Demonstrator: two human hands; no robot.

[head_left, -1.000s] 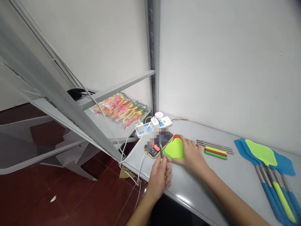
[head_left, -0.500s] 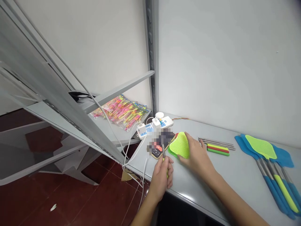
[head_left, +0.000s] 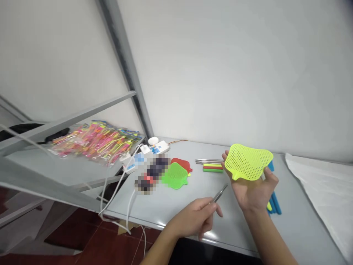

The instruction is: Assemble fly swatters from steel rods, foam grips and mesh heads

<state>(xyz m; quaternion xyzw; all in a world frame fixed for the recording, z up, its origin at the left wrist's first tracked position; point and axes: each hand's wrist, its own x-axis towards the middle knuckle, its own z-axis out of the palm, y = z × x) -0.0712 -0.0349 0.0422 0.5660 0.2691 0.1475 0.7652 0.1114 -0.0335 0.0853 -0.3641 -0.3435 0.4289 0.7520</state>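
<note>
My left hand (head_left: 197, 217) is closed around a metal telescopic rod (head_left: 220, 193), whose tip points up and to the right. The rod's lower end is hidden in the fingers. In my right hand (head_left: 252, 195), palm up, lies a yellow-green perforated fly swatter head (head_left: 248, 162), gripped by thumb and fingers with its narrow socket toward the rod. A green swatter head (head_left: 176, 176) and a red swatter head (head_left: 180, 163) rest on the table to the left. Past them are metal rods (head_left: 209, 161) and coloured handles (head_left: 212, 168). Behind my right wrist, blue-handled fly swatters (head_left: 275, 203) are partly covered.
A white power strip (head_left: 161, 148) with plugs and cables stands at the table's back left. A blurred-out object (head_left: 153, 175) lies before it. Bagged colourful items (head_left: 102, 141) fill the left shelf, beside a grey metal post (head_left: 124, 62). White sheeting (head_left: 317, 184) covers the right side.
My right hand has lifted the yellow-green swatter head off the stack and turned palm up, baring the green and red heads. My left hand has tilted the rod rightward. The view has swung right.
</note>
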